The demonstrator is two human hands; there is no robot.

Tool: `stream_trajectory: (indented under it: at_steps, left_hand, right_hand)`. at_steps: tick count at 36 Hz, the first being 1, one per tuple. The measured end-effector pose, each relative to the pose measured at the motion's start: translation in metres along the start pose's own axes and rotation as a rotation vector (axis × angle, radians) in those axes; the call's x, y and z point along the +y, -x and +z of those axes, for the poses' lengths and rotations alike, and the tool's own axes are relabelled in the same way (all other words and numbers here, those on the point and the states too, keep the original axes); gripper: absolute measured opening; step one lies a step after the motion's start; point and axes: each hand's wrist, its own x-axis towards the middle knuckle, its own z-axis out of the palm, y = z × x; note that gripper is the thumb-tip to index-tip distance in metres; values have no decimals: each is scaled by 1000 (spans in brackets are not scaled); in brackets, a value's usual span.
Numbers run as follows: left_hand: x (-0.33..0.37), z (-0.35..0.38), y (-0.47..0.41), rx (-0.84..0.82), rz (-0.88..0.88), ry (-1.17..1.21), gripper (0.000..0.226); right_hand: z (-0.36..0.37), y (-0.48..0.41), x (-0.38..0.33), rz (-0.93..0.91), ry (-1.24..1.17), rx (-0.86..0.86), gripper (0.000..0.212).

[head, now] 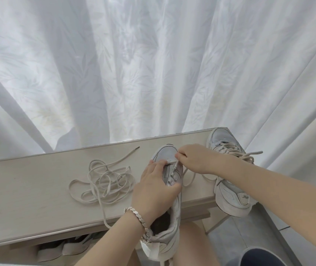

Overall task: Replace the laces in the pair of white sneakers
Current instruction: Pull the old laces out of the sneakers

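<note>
A white sneaker [167, 154] lies toe-away on the pale wooden shelf top [28, 189], its heel hanging over the front edge. My left hand [153, 191] grips this sneaker across the tongue and eyelets. My right hand [193, 160] pinches a cream lace [188, 179] just above the lowest eyelets near the toe; the lace loops down beside the shoe. The second white sneaker [228, 191], laced, rests at the shelf's right end, partly behind my right forearm. A loose tangle of cream lace [103, 181] lies to the left of the held sneaker.
White patterned curtains [153, 64] hang right behind the shelf. Other shoes [63, 248] sit on a lower shelf under the top. One end of the loose lace hangs over the front edge. My bare knees and tiled floor show below.
</note>
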Motion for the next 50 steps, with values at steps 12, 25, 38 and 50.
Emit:
stream_trajectory:
  at_steps: [12,25,38,50]
  left_hand:
    - [-2,1,0,7,14,29,56]
    - [-7,5,-1,5,45,30,64]
    - [-8,-3,0,-17,-23,173,73]
    - [-10,-15,6,-72,-90,348,87]
  right_hand:
    - [35,-12,-3,48,-326,343,49]
    - [43,-27,8,333,-523,613,46]
    - [-6,-4,2,290,-35,323,22]
    - [-3,-5,-19,-185,80,59,23]
